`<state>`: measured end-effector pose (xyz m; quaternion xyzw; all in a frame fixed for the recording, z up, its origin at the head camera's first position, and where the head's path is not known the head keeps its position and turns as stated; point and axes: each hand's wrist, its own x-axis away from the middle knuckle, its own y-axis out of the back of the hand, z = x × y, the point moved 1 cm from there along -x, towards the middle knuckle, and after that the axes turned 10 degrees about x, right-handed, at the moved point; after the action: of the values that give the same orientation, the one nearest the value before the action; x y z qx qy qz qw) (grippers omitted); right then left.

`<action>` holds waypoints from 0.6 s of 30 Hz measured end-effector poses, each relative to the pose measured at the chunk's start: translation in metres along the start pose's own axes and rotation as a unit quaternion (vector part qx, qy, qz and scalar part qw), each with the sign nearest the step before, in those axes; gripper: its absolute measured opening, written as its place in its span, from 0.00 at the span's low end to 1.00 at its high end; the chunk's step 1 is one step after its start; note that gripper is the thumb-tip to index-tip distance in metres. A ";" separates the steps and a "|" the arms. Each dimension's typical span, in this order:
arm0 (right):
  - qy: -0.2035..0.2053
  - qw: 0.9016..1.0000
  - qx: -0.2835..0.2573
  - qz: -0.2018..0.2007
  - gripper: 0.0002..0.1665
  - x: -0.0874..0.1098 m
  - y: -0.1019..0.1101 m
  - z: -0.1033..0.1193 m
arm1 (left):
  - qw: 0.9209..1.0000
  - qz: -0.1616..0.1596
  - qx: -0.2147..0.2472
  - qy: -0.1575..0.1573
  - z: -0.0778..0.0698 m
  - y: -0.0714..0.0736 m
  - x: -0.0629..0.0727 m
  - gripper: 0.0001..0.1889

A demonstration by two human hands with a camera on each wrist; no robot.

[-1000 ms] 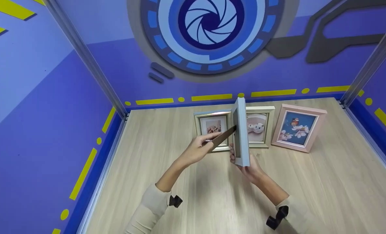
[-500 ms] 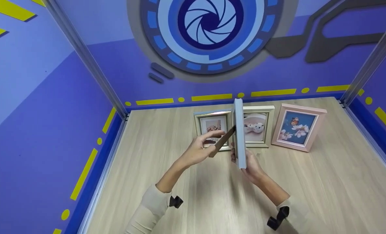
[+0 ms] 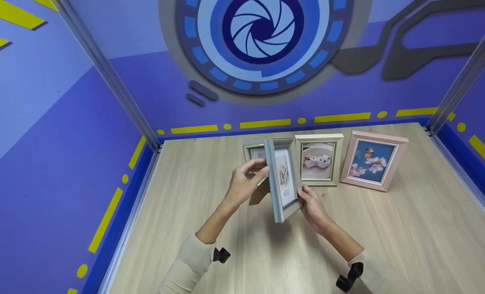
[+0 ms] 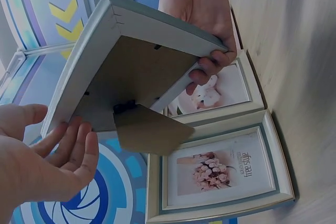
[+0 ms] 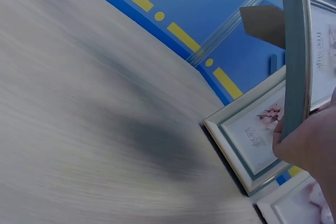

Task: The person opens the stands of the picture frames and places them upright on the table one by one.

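A blue-grey picture frame [image 3: 270, 179] is held up over the table, tilted, its picture side turned partly to the right. My right hand [image 3: 316, 210] grips its lower right border, with fingertips [image 4: 209, 65] curled onto the back. On the opposite border is my left hand [image 3: 244, 181], thumb and fingers bent around the edge. From the brown backing sticks out a folding stand [image 4: 149, 129], swung away from the frame. Behind the held frame, a cream-and-gold frame with a flower picture [image 4: 220, 171] is partly hidden in the head view.
To the right stand a cream frame with a toy picture [image 3: 319, 161] and a pink frame with a blossom picture [image 3: 375, 161]. The wooden table [image 3: 193, 175] meets a purple patterned wall [image 3: 144, 90] behind them. Metal posts [image 3: 107, 73] mark the corners.
The frame has turned from edge-on to showing its picture, and moved left and slightly down. My left hand has gone from the stand to the frame's edge.
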<state>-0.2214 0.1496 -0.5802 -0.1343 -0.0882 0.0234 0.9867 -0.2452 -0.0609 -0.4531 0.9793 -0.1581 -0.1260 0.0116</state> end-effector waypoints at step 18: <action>0.026 0.989 0.147 -0.014 0.30 -0.004 -0.006 -0.012 | 0.993 -0.096 -0.053 0.053 0.041 0.057 0.027 0.17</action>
<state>-0.2232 0.1406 -0.5908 0.0133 -0.0605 0.0184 0.9979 -0.2483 -0.1223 -0.4960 0.9932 -0.0556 -0.0828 0.0597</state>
